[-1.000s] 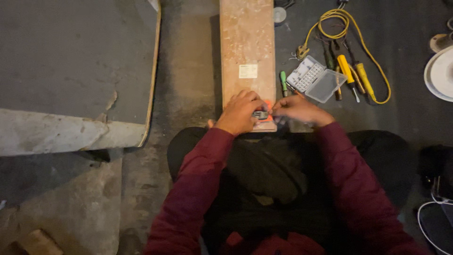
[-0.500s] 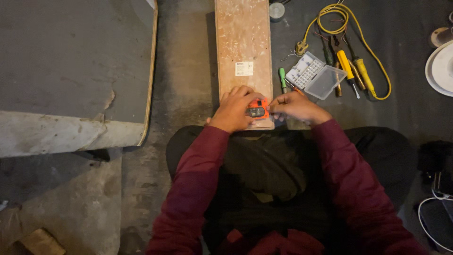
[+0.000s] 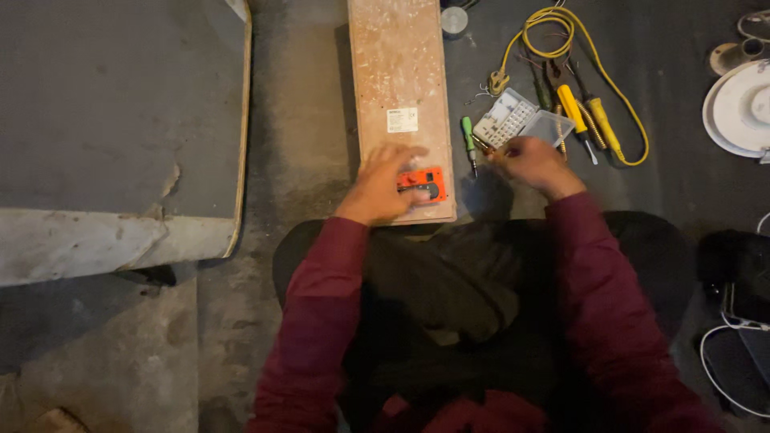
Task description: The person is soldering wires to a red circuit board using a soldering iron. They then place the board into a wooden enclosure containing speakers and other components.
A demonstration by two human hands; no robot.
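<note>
— Looking down past the knees: where does the small orange device (image 3: 422, 184) sit from the two hands?

— Right under the left hand (image 3: 383, 183). Its fingertips rest on the device's left end and pin it flat to the near end of the long wooden board (image 3: 401, 72). The fingers look spread, pressing rather than wrapped around it.

— And its long axis?

— Crosswise to the board, running left to right between the hands, while the board itself runs straight away from the person.

— What about the right hand (image 3: 531, 160)?

— Off the board, to the right of the device and a little farther out. It is curled closed, and something thin pokes from the fingertips toward the left; it is blurred, so I cannot tell what it is. The green-handled screwdriver (image 3: 468, 138) lies on the floor between that hand and the board edge, just beside the fingertips.

— So which hand is nearer?

— The left, touching it. The right is near but apart, with the board's right edge between. Just beyond the right hand sits an open clear plastic case (image 3: 521, 122), and farther right a yellow cable (image 3: 561, 16) looping round some yellow-handled tools (image 3: 579, 116).
</note>
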